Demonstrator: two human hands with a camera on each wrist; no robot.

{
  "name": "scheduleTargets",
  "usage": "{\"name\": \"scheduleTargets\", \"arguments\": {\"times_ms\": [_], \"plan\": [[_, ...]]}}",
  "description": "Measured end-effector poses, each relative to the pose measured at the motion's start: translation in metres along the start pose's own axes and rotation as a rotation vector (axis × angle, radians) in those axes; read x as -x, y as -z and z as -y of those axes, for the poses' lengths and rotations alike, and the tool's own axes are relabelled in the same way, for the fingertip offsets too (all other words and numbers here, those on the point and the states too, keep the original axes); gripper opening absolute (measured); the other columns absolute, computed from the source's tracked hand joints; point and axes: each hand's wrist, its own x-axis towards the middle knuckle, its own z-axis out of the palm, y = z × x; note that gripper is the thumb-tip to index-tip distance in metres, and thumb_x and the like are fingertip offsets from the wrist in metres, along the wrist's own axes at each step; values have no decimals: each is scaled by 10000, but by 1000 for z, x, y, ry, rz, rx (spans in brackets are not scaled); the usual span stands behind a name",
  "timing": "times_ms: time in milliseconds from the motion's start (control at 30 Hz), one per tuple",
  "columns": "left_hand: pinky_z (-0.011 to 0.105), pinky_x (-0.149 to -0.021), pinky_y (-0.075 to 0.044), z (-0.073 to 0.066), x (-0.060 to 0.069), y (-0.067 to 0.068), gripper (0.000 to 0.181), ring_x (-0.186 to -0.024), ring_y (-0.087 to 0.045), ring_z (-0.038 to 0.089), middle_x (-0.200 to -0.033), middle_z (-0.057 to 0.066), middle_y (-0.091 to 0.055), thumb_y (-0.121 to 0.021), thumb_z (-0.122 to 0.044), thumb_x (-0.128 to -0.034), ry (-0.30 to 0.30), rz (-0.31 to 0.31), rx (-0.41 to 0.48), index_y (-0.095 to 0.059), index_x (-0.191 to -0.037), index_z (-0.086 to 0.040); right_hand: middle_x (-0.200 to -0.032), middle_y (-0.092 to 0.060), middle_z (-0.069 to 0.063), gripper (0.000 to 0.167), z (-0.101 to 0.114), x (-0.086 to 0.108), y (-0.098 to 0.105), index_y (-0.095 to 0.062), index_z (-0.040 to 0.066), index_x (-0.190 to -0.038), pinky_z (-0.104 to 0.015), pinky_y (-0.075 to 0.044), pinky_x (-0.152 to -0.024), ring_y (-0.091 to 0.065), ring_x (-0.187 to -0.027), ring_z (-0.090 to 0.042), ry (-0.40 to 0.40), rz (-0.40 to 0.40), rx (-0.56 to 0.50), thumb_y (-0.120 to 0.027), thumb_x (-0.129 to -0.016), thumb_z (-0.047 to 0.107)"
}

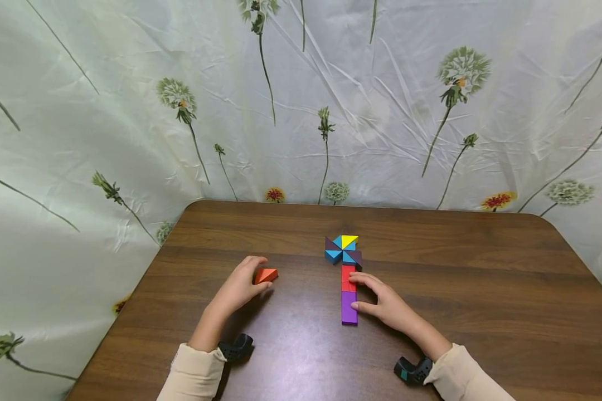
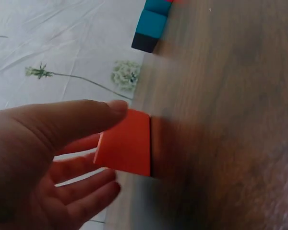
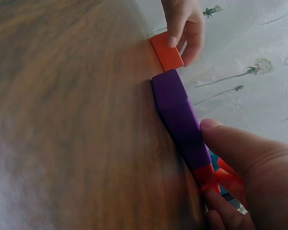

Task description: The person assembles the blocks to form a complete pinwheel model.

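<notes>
In the head view, my left hand [image 1: 239, 285] curves its thumb and fingers around an orange triangular block [image 1: 266, 275] on the left of the table. The left wrist view shows the thumb against an edge of this orange block [image 2: 127, 143], with fingers behind it. My right hand [image 1: 388, 303] touches a column of blocks from the right. Its thumb lies at the side of the purple block [image 1: 349, 312], and its index finger reaches onto the red blocks [image 1: 348, 277]. Beyond the red blocks sits a pinwheel of blue, dark and yellow triangular blocks [image 1: 334, 255].
The blocks lie on a brown wooden table [image 1: 456, 250] with rounded far corners. Behind and to the left hangs a pale curtain [image 1: 381, 111] printed with dandelions. Both wrists wear black devices [image 1: 237, 348] close to the tabletop.
</notes>
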Motion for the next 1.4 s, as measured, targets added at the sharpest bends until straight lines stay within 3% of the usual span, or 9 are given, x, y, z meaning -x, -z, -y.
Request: {"name": "scheduleTargets", "arguments": {"times_ms": [167, 300, 500, 967, 1400], "plan": [[339, -688, -437, 3, -1, -2, 380, -782, -510, 191, -978, 103, -570, -733, -86, -729, 20, 43, -59, -581, -1062, 13, -1315, -448, -16, 481, -1, 0, -1, -529, 130, -1216, -475, -295, -980, -370, -1226, -239, 12, -4, 3, -695, -788, 275], [344, -677, -442, 2, -2, -4, 328, -763, -517, 191, -932, 94, -579, -706, -56, -741, 15, 36, -98, -590, -1040, 10, -1313, -451, -7, 477, -1, 0, 0, -532, 129, -1212, -465, -294, -983, -373, -1224, -223, 22, -12, 5, -696, -787, 271], [335, -650, -444, -3, -4, -8, 341, -739, -513, 184, -935, 94, -584, -721, -94, -746, -19, 0, -90, -599, -1046, 13, -1314, -450, -8, 488, 0, 0, 0, -529, 125, -1215, -466, -303, -978, -376, -1221, -224, 25, -13, 9, -692, -787, 292], [308, -630, -451, -30, -13, -15, 334, -739, -529, 173, -933, 65, -591, -720, -126, -755, -129, -128, -52, -612, -1045, 0, -1312, -453, -6, 484, -2, -2, 1, -532, 126, -1210, -463, -303, -977, -377, -1219, -215, 32, -17, 18, -691, -787, 301], [245, -575, -427, -59, -36, -37, 353, -695, -505, 157, -925, 76, -595, -710, -181, -762, -142, -89, -53, -627, -1064, -19, -1321, -442, -4, 490, -1, -1, 0, -525, 131, -1219, -472, -293, -981, -363, -1230, -226, 19, -4, 9, -687, -790, 303]]}}
